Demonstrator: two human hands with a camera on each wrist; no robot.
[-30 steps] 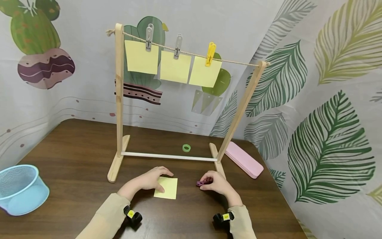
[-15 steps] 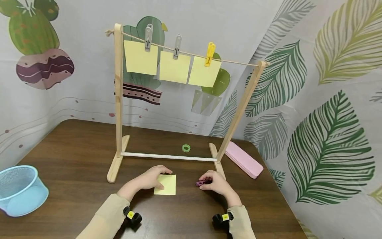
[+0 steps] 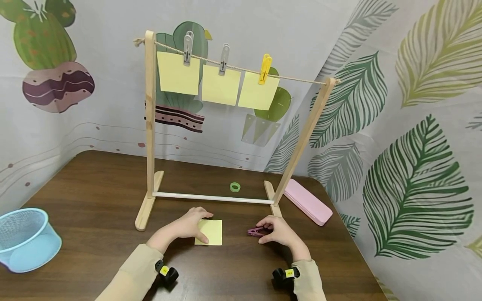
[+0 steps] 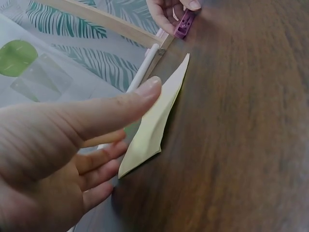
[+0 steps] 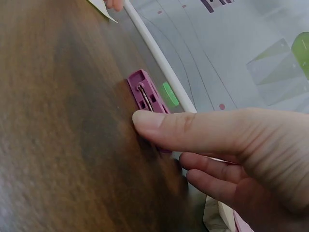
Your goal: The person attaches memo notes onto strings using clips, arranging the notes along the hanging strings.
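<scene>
A yellow sticky note (image 3: 214, 233) lies on the brown table, its edges slightly raised in the left wrist view. My left hand (image 3: 186, 225) is at its left side, thumb extended over the paper and the other fingers loosely bent, not pinching it. To the right lies a purple clothespin (image 3: 256, 232), its spring showing in the right wrist view. My right hand (image 3: 280, 232) surrounds its end with thumb and fingers spread apart; the thumb (image 5: 154, 123) hides part of the clothespin there. Whether that thumb touches it I cannot tell.
Behind the hands stands a wooden frame (image 3: 150, 125) with a rope holding three yellow notes (image 3: 220, 85) by two grey clips and a yellow clip (image 3: 265, 69). A white bar (image 3: 211, 197) joins its feet. Around are green tape (image 3: 235, 187), a pink case (image 3: 308, 202) and a blue mesh basket (image 3: 34, 242).
The sticky note has settled slightly farther back, and my left fingers have drawn a little off it. My right hand has loosened and shifted right, leaving more of the clothespin visible.
</scene>
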